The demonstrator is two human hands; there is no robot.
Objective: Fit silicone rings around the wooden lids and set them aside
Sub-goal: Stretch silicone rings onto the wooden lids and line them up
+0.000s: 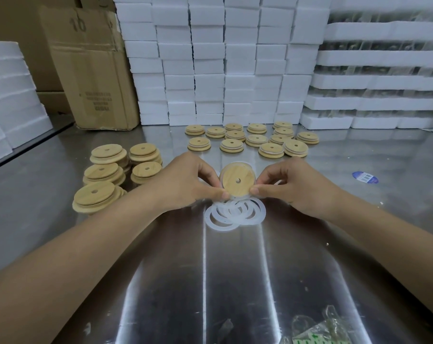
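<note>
A round wooden lid (236, 180) with a small centre hole is held tilted above the steel table between both hands. My left hand (185, 182) pinches its left edge and my right hand (290, 184) pinches its right edge. A translucent silicone ring (236, 165) shows around the lid's upper rim. Just below the lid, a loose pile of silicone rings (233, 214) lies on the table. Stacks of bare wooden lids (116, 175) stand to the left. Several lids with rings fitted (252, 140) lie spread out behind the hands.
White foam blocks (223, 60) are stacked like a wall at the back and at both sides. A cardboard box (91, 70) stands at the back left. A blue sticker (365, 177) lies to the right, and crumpled plastic bags (317, 328) lie near the table's front edge.
</note>
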